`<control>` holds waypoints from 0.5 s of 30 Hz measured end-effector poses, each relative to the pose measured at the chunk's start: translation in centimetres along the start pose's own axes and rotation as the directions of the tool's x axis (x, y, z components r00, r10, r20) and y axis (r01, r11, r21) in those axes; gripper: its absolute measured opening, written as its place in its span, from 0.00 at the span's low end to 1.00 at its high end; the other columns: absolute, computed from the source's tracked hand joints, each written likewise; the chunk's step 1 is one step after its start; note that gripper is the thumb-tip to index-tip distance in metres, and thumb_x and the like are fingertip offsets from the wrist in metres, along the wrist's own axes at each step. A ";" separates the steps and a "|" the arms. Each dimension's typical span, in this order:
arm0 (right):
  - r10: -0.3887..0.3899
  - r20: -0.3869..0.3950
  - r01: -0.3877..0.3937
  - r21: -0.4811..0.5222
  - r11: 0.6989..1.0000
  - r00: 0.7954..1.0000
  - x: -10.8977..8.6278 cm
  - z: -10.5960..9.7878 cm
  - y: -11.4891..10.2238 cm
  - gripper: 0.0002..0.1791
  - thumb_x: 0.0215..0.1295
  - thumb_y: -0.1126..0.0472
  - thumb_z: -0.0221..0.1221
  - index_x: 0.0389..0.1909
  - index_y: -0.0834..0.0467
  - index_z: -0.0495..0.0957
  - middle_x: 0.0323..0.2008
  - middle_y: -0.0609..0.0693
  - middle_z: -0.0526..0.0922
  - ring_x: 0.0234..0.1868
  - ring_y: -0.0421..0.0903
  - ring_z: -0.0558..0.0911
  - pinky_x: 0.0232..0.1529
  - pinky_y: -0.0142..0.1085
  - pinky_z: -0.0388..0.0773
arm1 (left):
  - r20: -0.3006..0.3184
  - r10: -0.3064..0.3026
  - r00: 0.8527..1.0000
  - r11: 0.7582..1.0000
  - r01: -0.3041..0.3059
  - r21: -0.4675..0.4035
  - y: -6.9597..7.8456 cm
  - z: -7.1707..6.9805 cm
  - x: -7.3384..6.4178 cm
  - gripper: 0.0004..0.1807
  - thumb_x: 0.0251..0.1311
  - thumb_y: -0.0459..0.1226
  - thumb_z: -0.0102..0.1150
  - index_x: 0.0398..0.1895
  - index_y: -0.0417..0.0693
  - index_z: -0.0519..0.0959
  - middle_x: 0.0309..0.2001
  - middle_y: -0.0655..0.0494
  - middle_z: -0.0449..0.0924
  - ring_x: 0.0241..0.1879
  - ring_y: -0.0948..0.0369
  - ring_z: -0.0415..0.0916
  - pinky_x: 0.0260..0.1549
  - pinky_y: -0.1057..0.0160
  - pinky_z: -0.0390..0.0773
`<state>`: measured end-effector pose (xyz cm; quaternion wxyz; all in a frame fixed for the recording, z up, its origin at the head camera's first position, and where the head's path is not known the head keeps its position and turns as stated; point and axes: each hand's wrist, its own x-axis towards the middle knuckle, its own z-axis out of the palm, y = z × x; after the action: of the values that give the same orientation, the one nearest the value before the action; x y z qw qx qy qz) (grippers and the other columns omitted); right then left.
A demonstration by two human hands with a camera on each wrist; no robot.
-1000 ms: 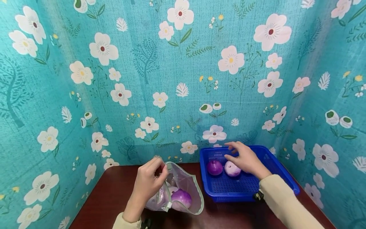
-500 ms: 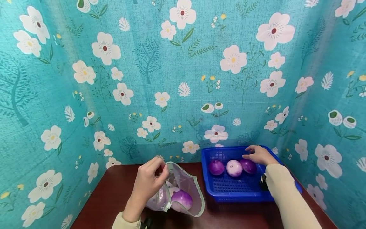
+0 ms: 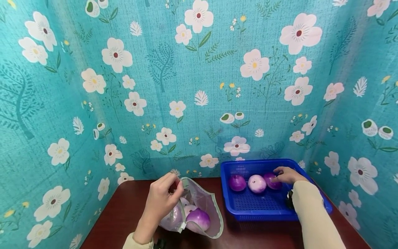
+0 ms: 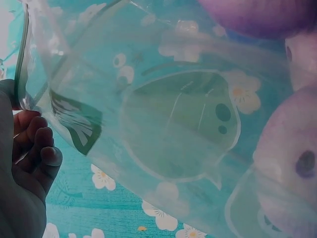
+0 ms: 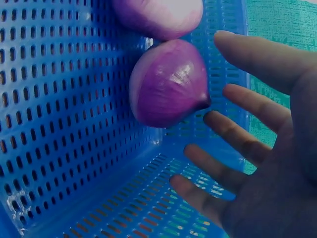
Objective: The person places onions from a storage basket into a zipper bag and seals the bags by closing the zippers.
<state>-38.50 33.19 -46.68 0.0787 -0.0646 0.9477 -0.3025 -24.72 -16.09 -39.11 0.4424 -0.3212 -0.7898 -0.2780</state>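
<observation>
My left hand (image 3: pixel 164 195) pinches the upper edge of a clear zip bag (image 3: pixel 209 199) with a pale green border. Inside the bag lie purple onions (image 3: pixel 199 220), also seen through the plastic in the left wrist view. To the right, a blue slotted basket (image 3: pixel 259 217) holds a row of onions: a dark purple one (image 3: pixel 237 183), a paler one (image 3: pixel 257 184) and another purple one (image 3: pixel 271 180) on the right. Beside that last onion (image 5: pixel 169 84), my right hand (image 5: pixel 267 144) has its fingers spread, the fingertips close to its pointed end.
Both bag and basket stand on a dark red-brown table (image 3: pixel 124 211). A teal flowered cloth (image 3: pixel 199 103) hangs behind and on both sides, close to the basket's back edge. The basket's raised walls surround the onions.
My right hand has moved right across the basket and lowered to the rightmost onion, which it hid at first. My left hand keeps its hold on the bag.
</observation>
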 end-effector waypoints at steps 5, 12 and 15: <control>0.020 0.012 -0.020 0.047 0.999 1.000 0.1 0.4 0.8 0.40 0.64 0.53 0.67 0.66 0.77 0.66 0.62 0.83 0.69 0.62 0.79 0.71 0.59 0.66 0.74 | -0.012 0.007 1.000 1.000 -0.007 -0.005 -0.1 0.0 0.0 0.12 0.58 0.30 0.60 0.24 0.55 0.72 0.23 0.65 0.69 0.21 0.72 0.65 0.21 0.77 0.66; 0.044 0.032 -0.047 0.109 0.993 0.999 0.0 0.9 0.8 0.38 0.64 0.56 0.67 0.66 0.76 0.66 0.61 0.83 0.69 0.62 0.79 0.71 0.58 0.67 0.74 | -0.017 0.011 1.000 1.000 -0.011 -0.007 0.0 -0.1 0.0 0.12 0.57 0.30 0.60 0.24 0.55 0.72 0.22 0.64 0.69 0.21 0.71 0.65 0.22 0.77 0.66; 0.040 0.034 -0.044 0.119 0.992 0.999 -0.1 1.2 0.8 0.36 0.65 0.57 0.66 0.65 0.76 0.67 0.60 0.82 0.70 0.60 0.78 0.73 0.55 0.66 0.77 | -0.019 0.007 1.000 1.000 -0.007 -0.008 0.0 -0.1 0.0 0.12 0.57 0.30 0.61 0.23 0.55 0.72 0.22 0.64 0.69 0.21 0.71 0.65 0.22 0.77 0.66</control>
<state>-38.28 33.16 -48.06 0.1039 -0.0446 0.9276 -0.3562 -24.66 -16.23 -39.09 0.4493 -0.3233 -0.7834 -0.2826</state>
